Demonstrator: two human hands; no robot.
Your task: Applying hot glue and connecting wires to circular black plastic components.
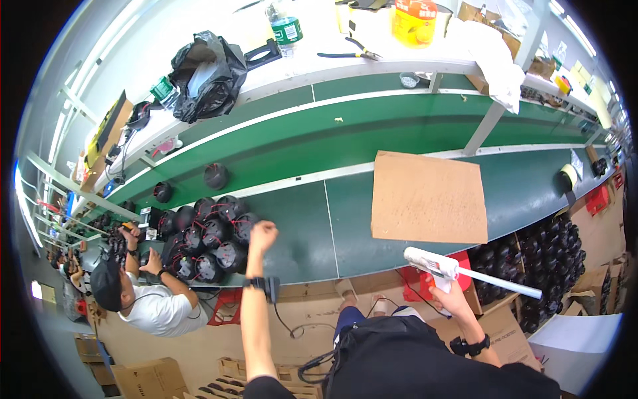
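My right hand is wrapped round the handle of a white hot glue gun over the bench's near edge. A long pale glue stick sticks out of its rear to the right. My left hand is raised over the green bench with its fingers curled in. Whether anything small is between them I cannot make out. Just left of that hand sits a cluster of round black housings, several with red wires. A flat brown cardboard sheet lies on the bench ahead of the glue gun.
A co-worker in a white shirt works at the bench on my left. Crates of round black parts stand at right. A shelf above the bench holds pliers, a bottle and a black bag.
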